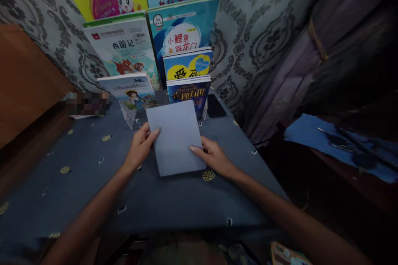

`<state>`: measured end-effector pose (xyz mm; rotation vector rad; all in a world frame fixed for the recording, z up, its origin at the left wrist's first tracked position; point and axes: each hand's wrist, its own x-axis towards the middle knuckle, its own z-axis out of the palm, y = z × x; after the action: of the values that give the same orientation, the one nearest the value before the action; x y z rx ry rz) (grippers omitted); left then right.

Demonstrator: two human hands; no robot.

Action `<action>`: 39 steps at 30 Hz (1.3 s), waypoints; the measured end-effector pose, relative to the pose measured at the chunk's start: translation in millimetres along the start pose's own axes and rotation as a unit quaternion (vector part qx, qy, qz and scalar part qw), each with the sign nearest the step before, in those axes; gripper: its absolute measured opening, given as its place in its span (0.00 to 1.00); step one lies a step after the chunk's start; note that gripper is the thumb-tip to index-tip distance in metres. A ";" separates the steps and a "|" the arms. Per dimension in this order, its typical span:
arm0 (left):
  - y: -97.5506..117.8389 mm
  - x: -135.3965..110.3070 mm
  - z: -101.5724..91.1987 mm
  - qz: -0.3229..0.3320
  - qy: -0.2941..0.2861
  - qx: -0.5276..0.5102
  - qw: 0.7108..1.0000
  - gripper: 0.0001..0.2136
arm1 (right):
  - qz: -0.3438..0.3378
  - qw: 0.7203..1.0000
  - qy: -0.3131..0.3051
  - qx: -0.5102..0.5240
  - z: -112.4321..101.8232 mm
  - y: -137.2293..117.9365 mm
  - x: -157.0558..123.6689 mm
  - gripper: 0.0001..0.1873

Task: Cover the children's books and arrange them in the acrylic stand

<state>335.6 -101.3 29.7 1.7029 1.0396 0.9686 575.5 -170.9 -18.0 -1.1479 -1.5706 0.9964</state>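
bk, lh & rh at edges

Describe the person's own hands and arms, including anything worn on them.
Both the left hand and right hand are bare, without gloves. The left forearm and right forearm are slim and uncovered; no sleeve, watch or bracelet shows on either. Parts of both hands are hidden, so a ring cannot be ruled out.

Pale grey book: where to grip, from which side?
Likely by both long edges, coming from left and right. The pale grey book has a broad, flat face with nothing to pinch; the left hand and right hand hold those edges.
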 end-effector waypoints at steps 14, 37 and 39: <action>-41.7 15.6 -4.0 -0.134 -0.134 0.254 0.949 0.31 | 0.060 0.980 -0.041 -0.184 15.6 16.3 1.5 0.35; -49.6 10.0 14.0 0.088 -0.079 0.606 0.787 0.17 | -0.046 0.841 -0.129 -0.523 28.4 -8.9 42.7 0.14; -48.7 10.7 14.0 0.089 -0.082 0.604 0.788 0.17 | -0.050 0.835 -0.123 -0.534 27.8 -1.8 50.4 0.15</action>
<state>340.9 -83.2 -18.5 2.8837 1.5390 0.1237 541.2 -125.0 -12.7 -1.6592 -2.4829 0.0950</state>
